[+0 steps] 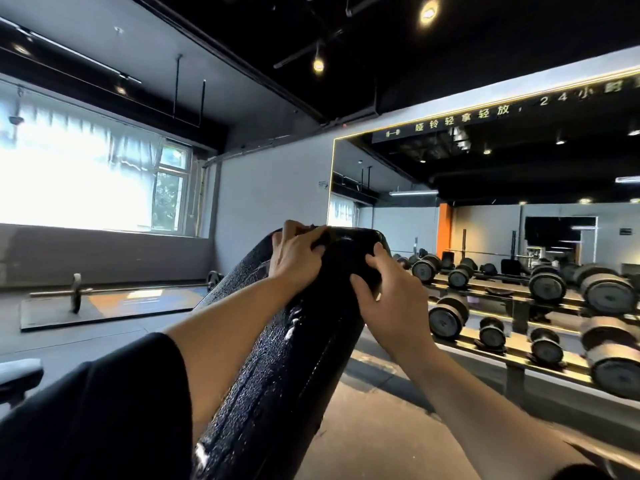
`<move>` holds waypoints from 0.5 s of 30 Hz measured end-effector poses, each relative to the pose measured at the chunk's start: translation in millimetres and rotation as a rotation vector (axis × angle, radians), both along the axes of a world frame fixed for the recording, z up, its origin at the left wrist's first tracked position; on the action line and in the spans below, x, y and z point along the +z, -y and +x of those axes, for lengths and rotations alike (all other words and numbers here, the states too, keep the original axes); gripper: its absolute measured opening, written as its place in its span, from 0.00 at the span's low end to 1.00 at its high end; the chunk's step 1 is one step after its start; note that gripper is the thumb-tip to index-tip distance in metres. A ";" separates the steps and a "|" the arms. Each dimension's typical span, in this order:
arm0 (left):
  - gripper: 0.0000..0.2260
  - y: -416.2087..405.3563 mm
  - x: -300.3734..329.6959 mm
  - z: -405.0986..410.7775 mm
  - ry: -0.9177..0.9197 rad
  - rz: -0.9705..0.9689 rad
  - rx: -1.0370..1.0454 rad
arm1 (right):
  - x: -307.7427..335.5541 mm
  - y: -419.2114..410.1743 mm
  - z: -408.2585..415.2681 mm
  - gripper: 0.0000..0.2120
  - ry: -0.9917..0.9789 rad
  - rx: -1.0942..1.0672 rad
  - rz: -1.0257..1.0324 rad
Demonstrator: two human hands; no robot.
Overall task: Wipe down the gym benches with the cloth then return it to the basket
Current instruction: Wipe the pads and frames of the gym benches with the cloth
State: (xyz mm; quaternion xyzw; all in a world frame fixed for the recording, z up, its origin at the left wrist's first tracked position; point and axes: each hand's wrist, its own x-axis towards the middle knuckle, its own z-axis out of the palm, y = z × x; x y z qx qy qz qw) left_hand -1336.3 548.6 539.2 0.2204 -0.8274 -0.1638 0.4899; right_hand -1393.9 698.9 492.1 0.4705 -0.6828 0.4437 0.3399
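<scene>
At the centre of the frame, I have both hands on a dark cloth (341, 268) draped over the top of the inclined bench pad (277, 368). My left hand (298, 254) pinches its upper edge and my right hand (391, 292) presses curled fingers into it, likely spreading it for wiping. No basket is in view.

Daylight is blowing out the window (86, 181) at left; ceiling spotlights (428, 11) are glaring against a dark ceiling. Wet sheen is glinting on the worktop pad (277, 358). Wide-angle distortion is bending the edges, and the dumbbell rack (554, 306) is blurring at right.
</scene>
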 end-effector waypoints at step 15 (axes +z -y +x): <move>0.17 -43.3 -11.3 -2.1 -0.015 -0.300 -0.380 | 1.1 3.0 0.4 0.23 0.073 0.038 -0.106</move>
